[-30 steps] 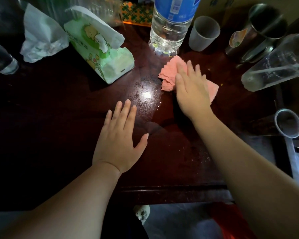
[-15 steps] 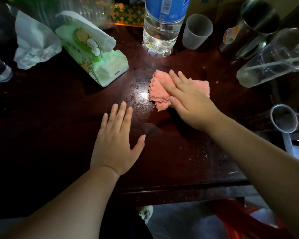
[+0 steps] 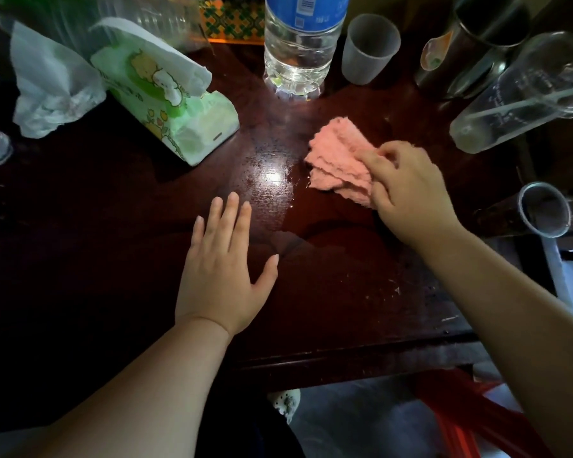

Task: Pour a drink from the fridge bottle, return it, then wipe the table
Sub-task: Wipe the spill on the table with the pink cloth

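Observation:
A crumpled pink cloth [image 3: 336, 160] lies on the dark wooden table [image 3: 328, 299], right of a bright reflection on a wet patch. My right hand [image 3: 407, 190] grips the cloth's right edge with curled fingers. My left hand [image 3: 224, 269] rests flat on the table with fingers spread, apart from the cloth. A large clear water bottle [image 3: 298, 51] with a blue label stands at the back, and a translucent plastic cup [image 3: 368, 47] stands right of it.
A green tissue pack [image 3: 169, 107] and a white plastic bag [image 3: 47, 84] sit at the back left. On the right are a tilted clear bottle [image 3: 523, 94], a metal cup [image 3: 470, 44] and a metal tube's open end [image 3: 543, 209]. The table's front edge [image 3: 344, 361] runs below my wrists.
My right hand went from pressing flat on the cloth to gripping its edge with curled fingers, and slid it toward me and rightward. My left hand stayed flat on the table.

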The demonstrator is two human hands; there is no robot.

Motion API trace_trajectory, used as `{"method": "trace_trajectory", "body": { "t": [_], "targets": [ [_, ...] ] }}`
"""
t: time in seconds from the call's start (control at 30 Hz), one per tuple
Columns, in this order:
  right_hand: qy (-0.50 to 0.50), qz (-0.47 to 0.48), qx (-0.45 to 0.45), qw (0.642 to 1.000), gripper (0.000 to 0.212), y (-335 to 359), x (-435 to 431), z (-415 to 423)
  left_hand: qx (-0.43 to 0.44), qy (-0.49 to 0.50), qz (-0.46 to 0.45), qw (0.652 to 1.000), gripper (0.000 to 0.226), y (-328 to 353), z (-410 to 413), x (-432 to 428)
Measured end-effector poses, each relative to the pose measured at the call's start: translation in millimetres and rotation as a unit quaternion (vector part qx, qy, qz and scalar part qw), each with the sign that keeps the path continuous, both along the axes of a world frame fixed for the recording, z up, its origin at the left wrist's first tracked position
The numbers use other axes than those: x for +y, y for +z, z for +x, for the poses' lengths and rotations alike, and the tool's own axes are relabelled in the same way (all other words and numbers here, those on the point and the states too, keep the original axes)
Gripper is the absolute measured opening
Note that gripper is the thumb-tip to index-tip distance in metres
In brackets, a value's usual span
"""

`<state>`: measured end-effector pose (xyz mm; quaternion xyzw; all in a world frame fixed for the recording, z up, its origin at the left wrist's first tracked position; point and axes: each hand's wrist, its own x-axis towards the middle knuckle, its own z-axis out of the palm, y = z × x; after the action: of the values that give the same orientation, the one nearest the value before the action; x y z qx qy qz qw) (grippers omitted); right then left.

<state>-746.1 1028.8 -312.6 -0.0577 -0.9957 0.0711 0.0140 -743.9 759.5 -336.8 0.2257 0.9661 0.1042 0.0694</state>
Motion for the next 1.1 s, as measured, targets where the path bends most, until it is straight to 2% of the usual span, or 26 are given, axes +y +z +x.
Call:
{"method": "trace_trajectory", "body": {
  "t": [0.2,0.3,0.37,0.47,0.5,0.57,0.67,0.73,0.8,0.87,0.9,0.97,1.1],
  "targets": [
    [-0.150,0.039,-0.008,0.988,0.048,-2.0,-32.1,47.6,0.006,-0.005,0.008,1.000,0.075,-1.1,-0.3,0.1],
    [-0.243,0.047,-0.030,0.969,0.053,0.6,-62.4,73.7,0.007,-0.007,0.006,1.000,0.075,-1.8,0.0,-1.2],
    [-0.293,0.020,-0.051,0.954,0.059,4.3,-85.7,78.4,0.009,-0.008,0.006,1.000,0.075,-2.2,0.1,-1.9],
    [-0.264,0.005,-0.106,0.959,0.067,6.7,-115.7,74.7,0.011,-0.010,0.009,1.000,0.076,-3.3,0.3,-1.4],
    [-0.251,-0.013,-0.104,0.962,0.063,9.6,-123.0,73.2,0.013,-0.010,0.010,1.000,0.077,-3.7,0.5,-1.3],
    [-0.276,-0.066,-0.078,0.956,0.045,16.0,-125.6,68.6,0.017,-0.007,0.011,1.000,0.077,-5.0,0.0,-1.0],
    [-0.330,-0.192,-0.035,0.923,0.038,22.9,-110.0,78.9,0.024,-0.012,0.020,0.999,0.076,-5.4,1.1,-0.9],
    [-0.358,-0.250,0.051,0.898,0.033,25.7,-100.9,97.0,0.025,-0.015,0.028,0.999,0.075,-6.0,1.6,-1.4],
    [-0.351,-0.173,0.162,0.906,0.028,20.3,-90.1,116.5,0.028,-0.016,0.035,0.999,0.074,-6.3,1.3,-1.3],
    [-0.350,-0.070,0.175,0.918,0.035,8.4,-83.2,133.6,0.029,-0.017,0.038,0.999,0.073,-5.7,2.3,-0.8],
    [-0.352,-0.053,0.154,0.922,0.041,1.0,-81.5,138.9,0.030,-0.016,0.038,0.999,0.073,-5.3,2.5,-0.7],
    [-0.380,-0.063,0.131,0.913,0.047,-9.8,-84.4,145.5,0.031,-0.017,0.036,0.999,0.073,-4.0,3.2,-0.6],
    [-0.435,-0.095,0.166,0.880,0.035,-13.9,-84.0,147.6,0.034,-0.028,0.042,0.998,0.071,-0.1,5.2,-0.9]
  ]
}}
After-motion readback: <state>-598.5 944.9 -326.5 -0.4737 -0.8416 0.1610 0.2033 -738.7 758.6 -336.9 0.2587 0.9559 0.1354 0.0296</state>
